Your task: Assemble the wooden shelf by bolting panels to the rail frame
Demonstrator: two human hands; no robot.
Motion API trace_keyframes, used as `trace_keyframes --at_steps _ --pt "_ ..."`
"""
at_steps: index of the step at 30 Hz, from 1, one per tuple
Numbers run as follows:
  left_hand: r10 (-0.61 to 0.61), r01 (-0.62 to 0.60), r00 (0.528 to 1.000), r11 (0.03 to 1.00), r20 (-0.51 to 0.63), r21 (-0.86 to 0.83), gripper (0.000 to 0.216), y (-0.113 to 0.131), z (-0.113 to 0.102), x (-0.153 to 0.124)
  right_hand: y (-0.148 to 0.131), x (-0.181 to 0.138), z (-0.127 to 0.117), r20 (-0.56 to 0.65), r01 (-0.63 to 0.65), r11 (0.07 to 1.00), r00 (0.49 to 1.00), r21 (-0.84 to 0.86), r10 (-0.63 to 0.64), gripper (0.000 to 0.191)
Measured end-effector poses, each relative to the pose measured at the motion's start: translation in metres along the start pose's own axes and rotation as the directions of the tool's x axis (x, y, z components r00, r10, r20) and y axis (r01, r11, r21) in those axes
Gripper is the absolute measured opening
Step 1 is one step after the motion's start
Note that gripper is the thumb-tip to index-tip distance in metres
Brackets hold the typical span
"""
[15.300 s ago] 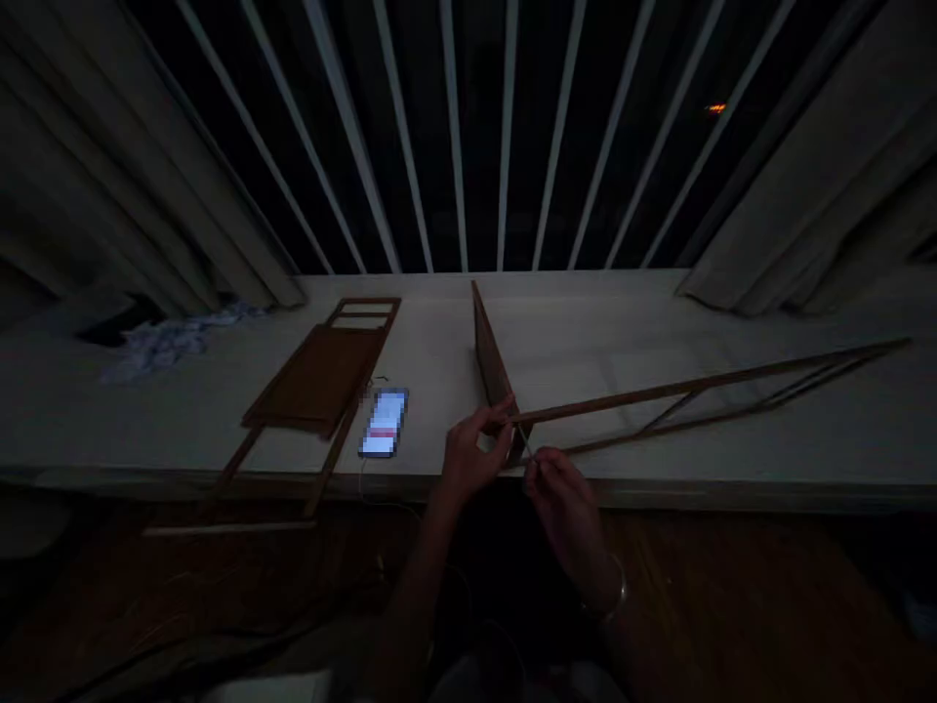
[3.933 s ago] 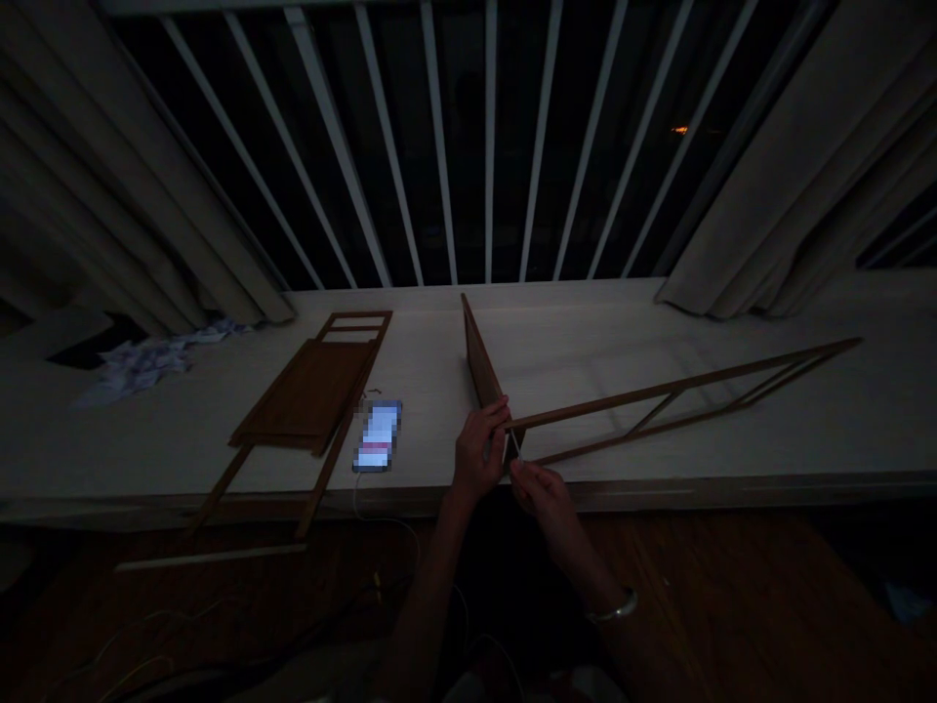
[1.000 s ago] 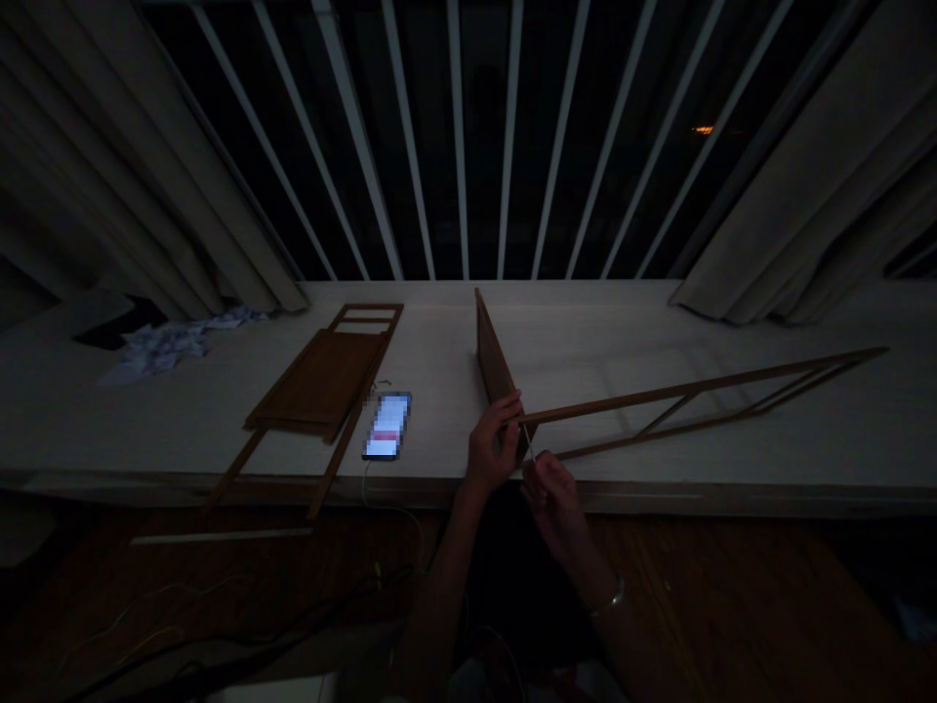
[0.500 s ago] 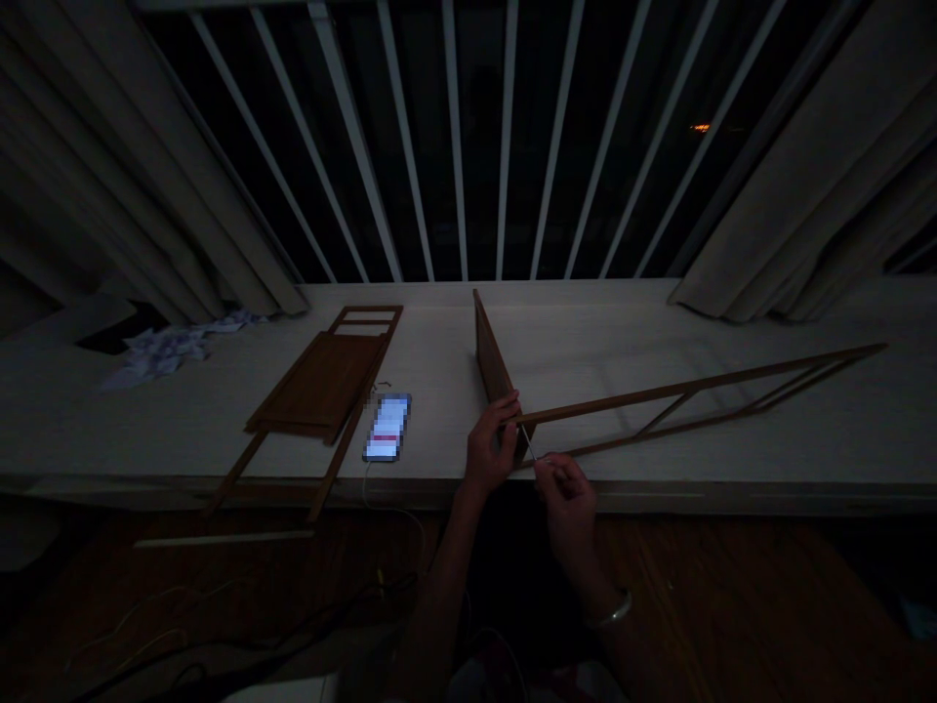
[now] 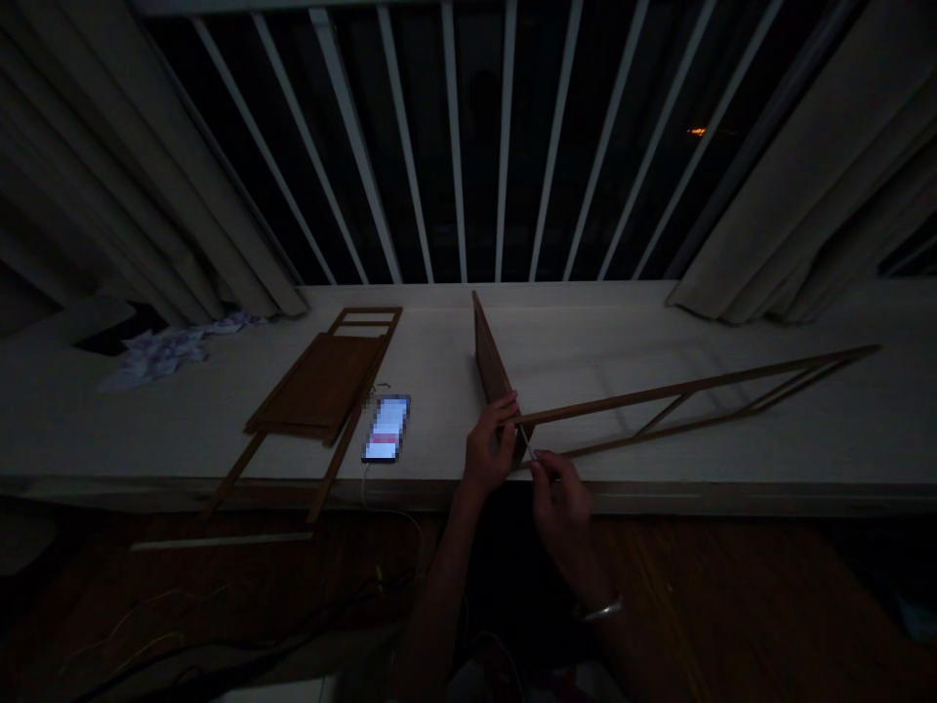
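In the head view, my left hand [image 5: 492, 444] is closed around the corner joint of a wooden frame [image 5: 622, 398], where its long rail meets an upright wooden panel [image 5: 492, 356]. My right hand [image 5: 562, 493] pinches a thin metal hex key [image 5: 527, 443], as far as the dim light shows. The key slants up and left from my fingertips, its tip at the joint beside my left fingers. The exact contact point is too dark to make out. The frame's open, narrow legs stretch away to the right over the pale ledge [image 5: 805, 439].
Left on the ledge lies a second, folded wooden frame [image 5: 318, 381], its legs jutting past the front edge. Beside it are a lit phone [image 5: 387, 430] with a cable [image 5: 395, 509] and small metal pieces [image 5: 382, 385]. Crumpled cloth or paper [image 5: 157, 353] lies further left; window bars [image 5: 454, 146] stand behind.
My right hand has turned and shifted slightly left, bringing its fingers a little closer to the joint. My left hand and the wooden frame stay nearly in place.
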State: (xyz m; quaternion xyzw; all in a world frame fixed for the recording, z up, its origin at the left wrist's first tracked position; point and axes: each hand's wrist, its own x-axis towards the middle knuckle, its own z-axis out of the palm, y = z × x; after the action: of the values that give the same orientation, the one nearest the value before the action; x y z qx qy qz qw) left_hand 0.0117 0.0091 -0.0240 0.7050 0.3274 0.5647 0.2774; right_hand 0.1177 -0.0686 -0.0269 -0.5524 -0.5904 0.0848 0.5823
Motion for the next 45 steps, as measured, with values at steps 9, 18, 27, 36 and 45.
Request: trace_keyframes --at_steps 9,18,27,36,45 --pt "-0.014 0.014 1.000 1.000 0.000 -0.011 0.025 -0.0012 0.0006 -0.0006 0.0004 -0.0034 0.0033 0.063 0.065 0.995 0.996 0.069 -0.070 0.020" --pt "-0.030 0.030 1.000 0.999 0.005 -0.015 0.025 -0.0019 -0.0001 -0.0008 -0.0026 -0.0024 -0.0007 0.077 0.097 0.992 0.992 0.084 -0.103 0.024" --pt "-0.029 0.029 1.000 0.999 -0.011 -0.028 0.025 -0.0019 0.0006 -0.0001 -0.0049 0.0000 -0.0020 0.089 0.087 0.993 0.992 0.083 -0.095 0.020" --pt "-0.041 0.041 0.999 0.998 -0.003 -0.038 0.024 -0.0004 0.0007 0.0000 -0.0070 0.0005 -0.0012 0.088 0.077 0.993 0.992 0.092 -0.086 0.016" --pt "-0.033 0.033 0.999 0.999 -0.008 -0.031 0.024 0.0011 0.0009 0.0008 -0.0003 -0.0087 0.0011 0.076 -0.049 0.995 0.996 0.091 0.042 0.016"
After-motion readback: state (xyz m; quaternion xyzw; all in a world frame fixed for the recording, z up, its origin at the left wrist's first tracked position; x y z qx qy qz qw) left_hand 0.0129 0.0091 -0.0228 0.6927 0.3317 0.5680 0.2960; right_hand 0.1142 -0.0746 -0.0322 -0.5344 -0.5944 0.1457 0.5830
